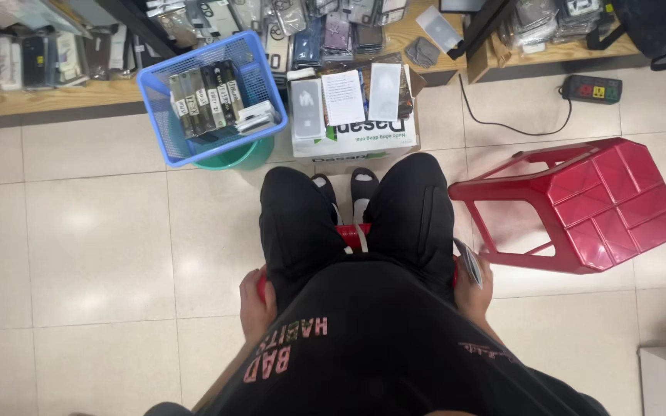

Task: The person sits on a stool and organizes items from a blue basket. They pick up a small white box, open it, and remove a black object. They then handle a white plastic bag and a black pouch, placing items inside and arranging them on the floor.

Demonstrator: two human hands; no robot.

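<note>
Black shirt cloth (395, 354) with pink lettering fills the bottom of my view, and below it my legs in black trousers run down to my feet in black-and-white sandals (352, 189) on the pale tiled floor (94, 246). I am sitting on a low red plastic stool (354, 235); only a strip of its seat shows between my thighs. My left hand (256, 308) is curled over the seat's red edge beside my left thigh, fingers gripping it. My right hand (473, 286) is down by my right thigh, closed around a small flat packet with a pale face (470, 263), which stands up out of my fingers.

Just beside that hand, a second red plastic stool (580, 204) lies tipped on its side. Ahead of my feet sits a white-and-green cardboard box (354, 115) with flat packets on top. Left of it, a blue wire-mesh plastic basket (210, 96) holding dark slim boxes rests on a green bucket (237, 156). Beyond them, low wooden shelves (48, 98) carry many packaged goods. A black power strip (592, 88) lies on the floor at upper right.
</note>
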